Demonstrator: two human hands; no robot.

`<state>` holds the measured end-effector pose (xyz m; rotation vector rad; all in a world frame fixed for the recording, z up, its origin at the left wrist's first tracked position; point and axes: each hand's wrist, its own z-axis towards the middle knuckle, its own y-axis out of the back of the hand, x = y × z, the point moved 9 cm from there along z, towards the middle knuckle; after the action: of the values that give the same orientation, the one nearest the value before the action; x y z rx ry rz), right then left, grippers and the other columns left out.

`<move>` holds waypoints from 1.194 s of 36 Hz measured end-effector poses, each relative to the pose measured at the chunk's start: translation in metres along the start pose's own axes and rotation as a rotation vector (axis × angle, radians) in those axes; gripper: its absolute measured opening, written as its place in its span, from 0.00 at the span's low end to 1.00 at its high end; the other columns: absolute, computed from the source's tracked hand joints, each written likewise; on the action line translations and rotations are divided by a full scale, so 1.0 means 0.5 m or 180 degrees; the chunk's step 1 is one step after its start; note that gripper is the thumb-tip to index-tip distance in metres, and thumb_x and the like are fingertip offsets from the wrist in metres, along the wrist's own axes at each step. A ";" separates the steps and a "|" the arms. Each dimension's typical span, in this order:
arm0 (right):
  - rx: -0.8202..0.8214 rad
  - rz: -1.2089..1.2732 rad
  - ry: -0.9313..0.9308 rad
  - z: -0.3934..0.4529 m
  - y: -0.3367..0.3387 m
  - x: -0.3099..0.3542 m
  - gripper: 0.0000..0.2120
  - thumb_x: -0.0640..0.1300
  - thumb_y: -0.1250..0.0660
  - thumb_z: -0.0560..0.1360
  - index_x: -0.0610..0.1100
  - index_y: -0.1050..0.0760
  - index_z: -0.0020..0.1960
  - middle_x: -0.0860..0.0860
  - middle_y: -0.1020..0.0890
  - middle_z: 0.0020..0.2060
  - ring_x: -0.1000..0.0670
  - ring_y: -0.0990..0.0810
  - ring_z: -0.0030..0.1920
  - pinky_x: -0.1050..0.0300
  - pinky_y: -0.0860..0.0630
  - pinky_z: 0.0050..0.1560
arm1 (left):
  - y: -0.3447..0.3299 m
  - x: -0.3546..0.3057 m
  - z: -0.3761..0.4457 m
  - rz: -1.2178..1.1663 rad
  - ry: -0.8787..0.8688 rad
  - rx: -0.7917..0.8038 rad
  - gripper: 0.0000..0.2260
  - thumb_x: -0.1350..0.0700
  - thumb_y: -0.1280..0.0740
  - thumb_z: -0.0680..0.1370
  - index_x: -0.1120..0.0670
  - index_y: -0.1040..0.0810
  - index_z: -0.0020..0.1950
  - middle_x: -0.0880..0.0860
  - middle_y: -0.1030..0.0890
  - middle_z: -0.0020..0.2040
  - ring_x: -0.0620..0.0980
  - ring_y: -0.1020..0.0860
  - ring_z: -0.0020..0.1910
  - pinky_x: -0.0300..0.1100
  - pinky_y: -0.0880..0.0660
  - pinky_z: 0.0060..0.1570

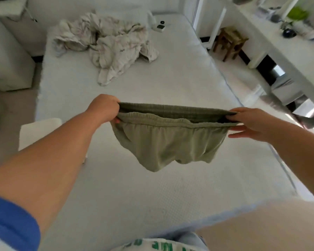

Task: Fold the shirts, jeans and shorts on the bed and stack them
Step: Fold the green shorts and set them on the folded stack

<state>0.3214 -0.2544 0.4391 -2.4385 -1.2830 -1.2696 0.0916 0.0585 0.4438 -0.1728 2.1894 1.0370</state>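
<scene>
A white square object [40, 133] lies at the left edge of the bed [152, 187], partly hidden behind the person's left forearm. A crumpled heap of pale clothes [107, 42] sits at the far end of the white mattress; a wooden stool [229, 41] stands under a white desk [288, 44] to the right. The left hand [103, 108] grips one end of the waistband of olive green shorts [167, 140]; the right hand [252, 124] pinches the other end. The shorts hang stretched between them, above the bed.
</scene>
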 end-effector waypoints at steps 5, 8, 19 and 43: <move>0.0113 -0.0897 0.0129 0.005 0.018 0.035 0.16 0.26 0.34 0.70 0.43 0.27 0.51 0.43 0.24 0.51 0.44 0.22 0.50 0.56 0.19 0.42 | 0.010 -0.032 -0.016 0.0499 0.0018 0.0056 0.07 0.57 0.32 0.73 0.58 0.26 0.37 0.56 0.21 0.33 0.52 0.20 0.30 0.40 0.24 0.35; -0.0858 -0.1272 0.0585 0.009 0.081 0.088 0.14 0.30 0.37 0.71 0.45 0.27 0.52 0.44 0.26 0.50 0.46 0.27 0.49 0.53 0.23 0.48 | 0.007 -0.044 -0.024 0.0977 0.0012 -0.0025 0.10 0.50 0.33 0.73 0.57 0.23 0.40 0.56 0.18 0.31 0.53 0.19 0.32 0.42 0.26 0.37; -0.0866 -0.1422 0.1024 0.006 0.124 0.141 0.08 0.41 0.40 0.78 0.50 0.24 0.50 0.49 0.24 0.44 0.49 0.25 0.45 0.56 0.24 0.43 | 0.027 -0.109 -0.043 -0.0411 0.0186 -0.0499 0.07 0.58 0.35 0.78 0.60 0.23 0.51 0.62 0.20 0.49 0.60 0.19 0.46 0.49 0.20 0.43; 0.0553 -0.1827 0.0058 0.002 -0.015 -0.092 0.07 0.51 0.30 0.73 0.47 0.21 0.44 0.49 0.18 0.42 0.50 0.21 0.42 0.61 0.23 0.38 | -0.106 -0.179 -0.067 0.0694 -0.0824 0.0086 0.08 0.56 0.35 0.74 0.50 0.18 0.50 0.48 0.21 0.45 0.50 0.25 0.46 0.40 0.31 0.45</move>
<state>0.3032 -0.2782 0.4034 -2.0003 -2.0833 -1.2066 0.1614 -0.0160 0.4825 0.2071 2.0149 1.0812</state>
